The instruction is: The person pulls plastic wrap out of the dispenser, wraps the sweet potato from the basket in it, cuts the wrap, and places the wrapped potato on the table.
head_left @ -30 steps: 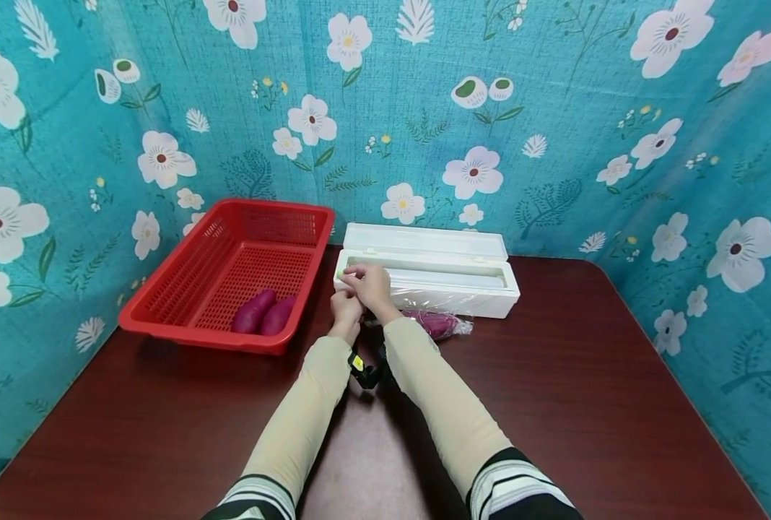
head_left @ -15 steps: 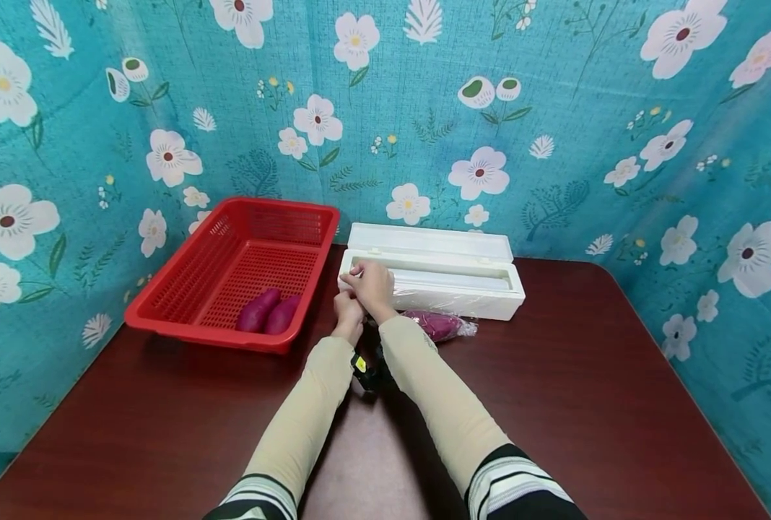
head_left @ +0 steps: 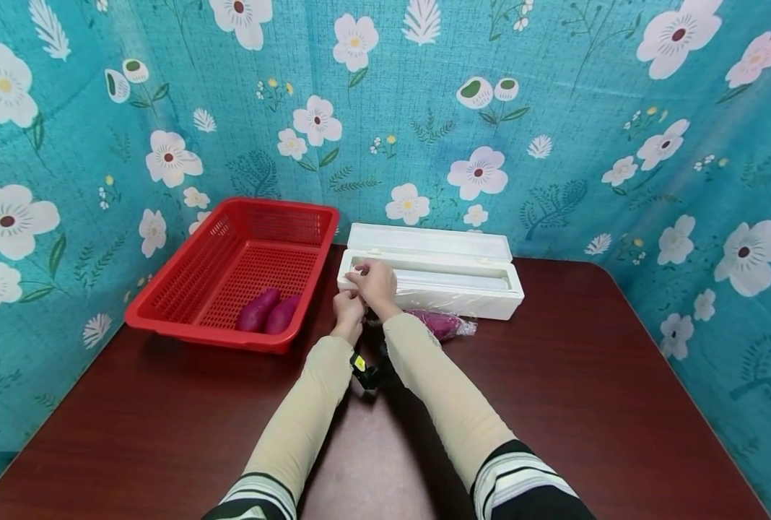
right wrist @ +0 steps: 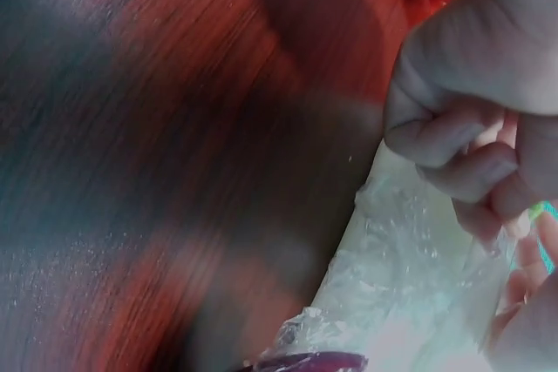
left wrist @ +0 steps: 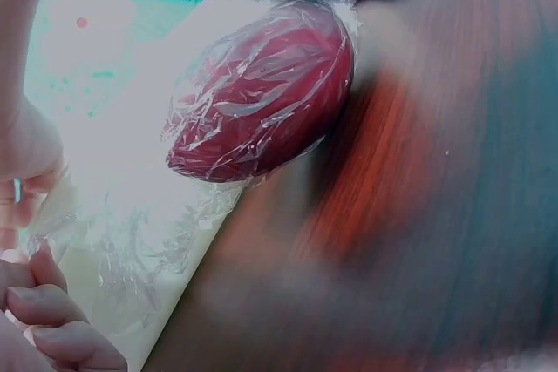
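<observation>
In the head view, my left hand (head_left: 349, 315) and right hand (head_left: 377, 286) meet at the left end of a long white box (head_left: 457, 295). Clear cling film (left wrist: 144, 250) lies over the box's front and runs to my fingers. The left hand (right wrist: 462, 119) has curled fingers pinching the film's edge; my right hand (left wrist: 26, 150) also pinches it close by. A purple sweet potato (left wrist: 270, 98), wrapped in film, lies against the box's front, partly hidden behind the right forearm in the head view. The fingertips are partly hidden by each other.
A red plastic basket (head_left: 229, 334) stands to the left, holding two unwrapped purple sweet potatoes (head_left: 267, 312). The box's lid (head_left: 431, 242) is raised at the back, and a white roll (head_left: 450, 280) lies inside. A flowered teal cloth (head_left: 385, 130) hangs behind the dark red table (head_left: 587, 404).
Both hands stay at the box's left end, with small finger movements. The right hand has shifted slightly to the right since half a second ago. The head view has shifted a little.
</observation>
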The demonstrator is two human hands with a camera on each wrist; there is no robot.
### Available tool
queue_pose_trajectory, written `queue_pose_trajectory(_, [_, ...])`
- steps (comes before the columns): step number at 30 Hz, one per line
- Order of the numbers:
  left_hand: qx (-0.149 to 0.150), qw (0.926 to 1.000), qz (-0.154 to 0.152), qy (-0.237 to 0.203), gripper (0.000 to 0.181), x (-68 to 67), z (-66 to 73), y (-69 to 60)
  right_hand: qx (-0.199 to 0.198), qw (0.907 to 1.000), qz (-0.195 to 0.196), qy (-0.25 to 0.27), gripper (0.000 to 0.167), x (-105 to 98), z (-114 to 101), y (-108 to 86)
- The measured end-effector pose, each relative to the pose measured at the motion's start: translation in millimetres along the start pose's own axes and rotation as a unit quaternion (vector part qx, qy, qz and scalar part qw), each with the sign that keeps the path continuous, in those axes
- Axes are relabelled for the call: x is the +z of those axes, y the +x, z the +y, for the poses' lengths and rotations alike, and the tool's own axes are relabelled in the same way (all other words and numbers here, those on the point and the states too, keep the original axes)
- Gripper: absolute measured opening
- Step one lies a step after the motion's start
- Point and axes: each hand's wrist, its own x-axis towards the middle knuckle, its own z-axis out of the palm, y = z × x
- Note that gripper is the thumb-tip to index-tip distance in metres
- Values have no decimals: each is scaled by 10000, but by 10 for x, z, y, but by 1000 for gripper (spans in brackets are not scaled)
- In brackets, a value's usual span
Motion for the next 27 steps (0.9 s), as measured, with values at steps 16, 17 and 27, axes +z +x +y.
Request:
queue_pose_trajectory(16, [-699, 9970, 244, 221, 38, -92, 1112, -948, 81, 9969, -539, 564, 12, -73, 67, 53])
queue_pose_trajectory(17, [-703, 9970, 241, 201, 37, -91, 1114, -950, 46, 9972, -531, 533, 12, -83, 67, 50])
queue_pose_trajectory(27, [-494, 9973, 511, 164, 35, -59, 1135, -986, -8, 9985, -457, 308, 12, -135, 60, 45])
